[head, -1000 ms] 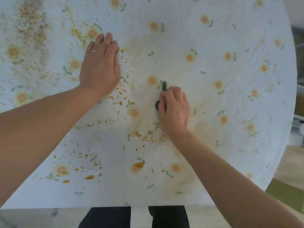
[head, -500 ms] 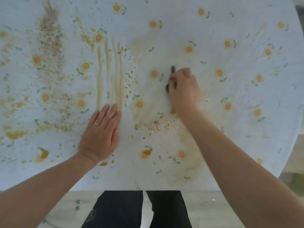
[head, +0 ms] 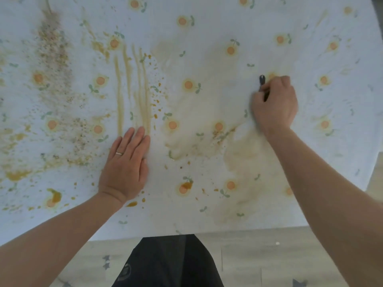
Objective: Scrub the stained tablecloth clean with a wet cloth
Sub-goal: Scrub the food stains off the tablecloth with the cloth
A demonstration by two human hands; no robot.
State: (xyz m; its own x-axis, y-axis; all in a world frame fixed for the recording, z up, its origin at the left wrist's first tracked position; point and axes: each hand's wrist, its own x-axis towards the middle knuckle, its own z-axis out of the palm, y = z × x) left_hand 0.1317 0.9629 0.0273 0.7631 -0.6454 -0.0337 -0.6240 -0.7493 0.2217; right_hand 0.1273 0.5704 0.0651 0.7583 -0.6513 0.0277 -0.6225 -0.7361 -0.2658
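Note:
A white tablecloth [head: 207, 34] printed with small orange flowers covers the table. It carries brown-orange stains: long vertical smears [head: 132, 90] at centre left, a speckled crumb patch [head: 56, 65] at far left, and pale brown wash marks in the middle. My left hand [head: 124, 164] lies flat on the cloth, fingers straight, just below the smears. My right hand [head: 274, 104] is curled around a small dark object [head: 262, 80] whose tip sticks out above the fist, pressed onto the cloth at the right. I cannot tell what the dark object is.
The table's near edge [head: 228, 229] runs along the bottom, with wooden floor [head: 269, 255] and my dark trousers [head: 167, 264] below it. The table's right edge curves down at the far right. Orange blobs [head: 55, 196] dot the lower left of the cloth.
My left hand slid down the cloth toward me, leaving vertical smears. My right hand with the dark object moved away and to the right. The view shifted, showing more of the left stains.

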